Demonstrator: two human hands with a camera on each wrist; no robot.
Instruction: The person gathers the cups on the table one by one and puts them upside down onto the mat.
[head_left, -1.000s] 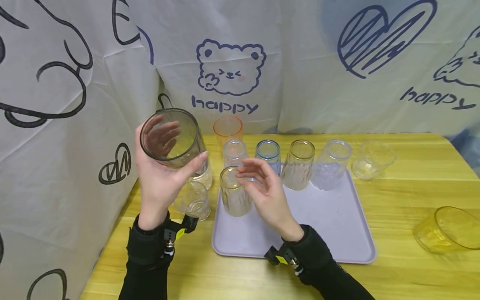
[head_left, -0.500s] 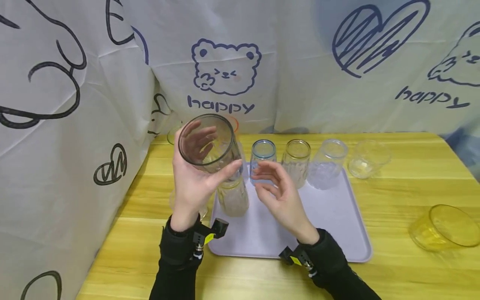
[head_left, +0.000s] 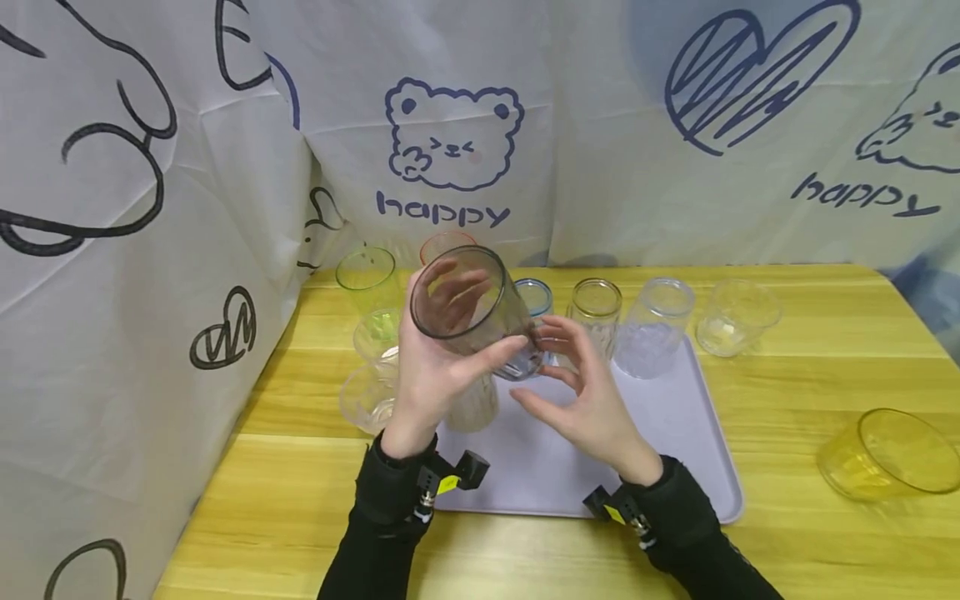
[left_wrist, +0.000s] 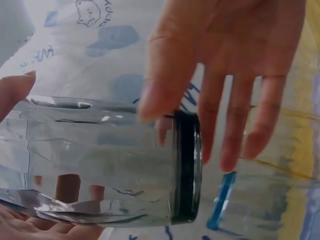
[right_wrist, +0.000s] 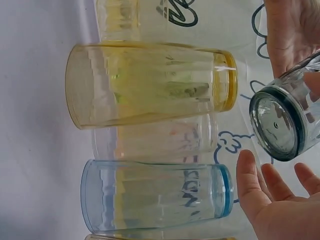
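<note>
My left hand [head_left: 431, 383] grips a grey-tinted drinking glass [head_left: 516, 321] above the tray. The glass is tilted, its mouth toward the head camera and its thick base toward my right hand [head_left: 596, 408]. That right hand has its fingers spread and bent close to the base, holding nothing; the right wrist view shows a gap between its fingertips and the dark base [right_wrist: 277, 125]. Below, an upside-down yellow-tinted glass [right_wrist: 155, 87] stands on the lilac tray [head_left: 731, 487], partly hidden by my left hand in the head view. A blue-tinted glass [right_wrist: 155, 197] stands inverted behind it.
More inverted glasses, one brownish [head_left: 596, 312] and one clear [head_left: 654, 329], line the tray's back. Left of the tray stand a green glass [head_left: 367, 275] and clear glasses [head_left: 367, 400]. A red-rimmed glass [head_left: 442, 242] is behind. A clear glass [head_left: 738, 321] and yellow glass [head_left: 885, 458] stand right.
My left hand has carried the grey glass rightward and slightly down, over the tray, tilting its base toward my right hand. The right hand has shifted a little right and its fingers have spread.
</note>
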